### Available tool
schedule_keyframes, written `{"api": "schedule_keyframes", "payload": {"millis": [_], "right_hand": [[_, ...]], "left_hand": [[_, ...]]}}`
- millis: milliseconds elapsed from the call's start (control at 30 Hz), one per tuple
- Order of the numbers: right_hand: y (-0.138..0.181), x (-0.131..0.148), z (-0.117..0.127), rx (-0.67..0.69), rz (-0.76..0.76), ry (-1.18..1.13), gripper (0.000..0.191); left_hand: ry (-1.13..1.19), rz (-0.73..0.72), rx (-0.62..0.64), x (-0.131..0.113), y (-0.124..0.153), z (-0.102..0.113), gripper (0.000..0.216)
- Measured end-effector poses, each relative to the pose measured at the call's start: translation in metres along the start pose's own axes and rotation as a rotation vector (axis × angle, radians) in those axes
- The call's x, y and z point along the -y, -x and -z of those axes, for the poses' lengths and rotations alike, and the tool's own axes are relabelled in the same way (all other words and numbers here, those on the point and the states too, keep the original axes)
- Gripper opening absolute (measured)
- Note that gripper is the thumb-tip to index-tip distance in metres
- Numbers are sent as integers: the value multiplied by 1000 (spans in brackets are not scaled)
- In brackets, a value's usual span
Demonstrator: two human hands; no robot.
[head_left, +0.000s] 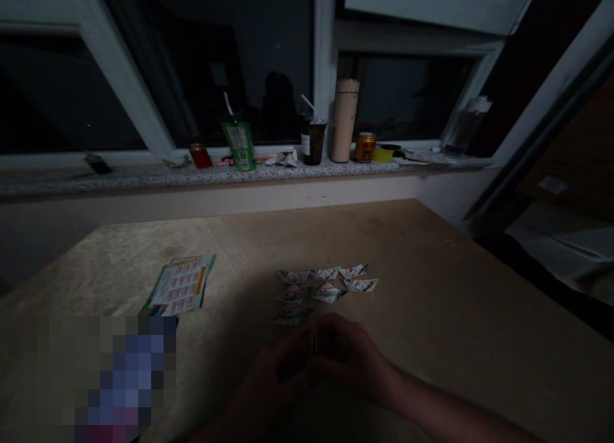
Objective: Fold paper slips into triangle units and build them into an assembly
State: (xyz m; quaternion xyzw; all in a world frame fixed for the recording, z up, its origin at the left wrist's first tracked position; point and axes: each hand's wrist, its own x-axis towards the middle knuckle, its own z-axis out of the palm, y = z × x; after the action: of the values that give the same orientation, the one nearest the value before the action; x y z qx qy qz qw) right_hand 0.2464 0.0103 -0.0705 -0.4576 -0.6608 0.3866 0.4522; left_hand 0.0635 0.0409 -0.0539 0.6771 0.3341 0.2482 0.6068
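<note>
My left hand [281,369] and my right hand [352,353] meet low in the middle of the view, both closed. Between their fingertips a thin piece of folded paper [314,341] shows edge-on; most of it is hidden and dim. Just beyond my fingers, several small folded paper boats [327,293] made of printed paper lie in rough rows. The nearest paper boat [292,313] is close to my left fingertips. Off to the left lies a small pile of printed sheets [180,283].
A blurred-out patch with a bluish object [129,366] covers the table's lower left. Along the windowsill [288,174] stand a green drink pouch [240,142], a dark cup with a straw [313,141], a pink flask [345,120], an orange can [365,147] and a red jar [200,156].
</note>
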Motion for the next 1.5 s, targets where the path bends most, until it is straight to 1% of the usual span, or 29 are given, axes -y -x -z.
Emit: {"api": "schedule_keyframes", "payload": {"millis": [167, 267, 333, 467, 533, 600, 700, 800, 900, 967, 1033, 1133, 1233, 1300, 1367, 1433, 1467, 1500], "right_hand": [[-3, 4, 4, -23, 91, 30, 31], [-5, 9, 6, -9, 142, 62, 30], [-5, 11, 7, 5, 171, 54, 33], [-5, 13, 7, 28, 265, 31, 39], [-6, 14, 8, 41, 303, 32, 40], [-6, 14, 9, 57, 322, 40, 43], [-5, 11, 11, 87, 331, 54, 49], [-4, 8, 12, 113, 339, 55, 47], [-3, 7, 13, 121, 360, 39, 48], [-3, 8, 13, 133, 368, 36, 48], [-3, 10, 13, 136, 367, 38, 47], [-5, 11, 13, 118, 355, 21, 44], [-6, 11, 12, 87, 316, -18, 42], [-6, 11, 11, 54, 262, -55, 44], [-7, 10, 9, -2, 164, -121, 41], [-7, 6, 6, -67, 24, -193, 28], [-8, 3, 5, -85, -45, -218, 19], [-8, 0, 4, -76, -110, -207, 13]], "left_hand": [[-42, -25, -2, 6, 1, 3, 34], [-44, -62, 0, 11, 3, 6, 37], [-24, -72, -11, 13, 3, 7, 38], [50, -38, -96, 13, 3, 9, 38], [80, -21, -146, 12, 3, 10, 42], [85, -11, -168, 12, 3, 12, 46], [100, -21, -166, 15, 3, 14, 47], [166, -47, -151, 22, 1, 17, 46], [248, -49, -106, 28, -2, 20, 46], [307, -55, -71, 29, -4, 21, 45], [322, -65, -75, 27, -6, 20, 42], [266, -31, -126, 16, -6, 15, 41], [293, 28, -125, 6, -5, 10, 55], [311, 60, -141, 2, -5, 9, 60], [312, 91, -156, 2, -5, 9, 60], [303, 135, -141, 2, -6, 10, 53], [296, 153, -128, 3, -6, 11, 50], [290, 166, -120, 3, -6, 11, 48]]}}
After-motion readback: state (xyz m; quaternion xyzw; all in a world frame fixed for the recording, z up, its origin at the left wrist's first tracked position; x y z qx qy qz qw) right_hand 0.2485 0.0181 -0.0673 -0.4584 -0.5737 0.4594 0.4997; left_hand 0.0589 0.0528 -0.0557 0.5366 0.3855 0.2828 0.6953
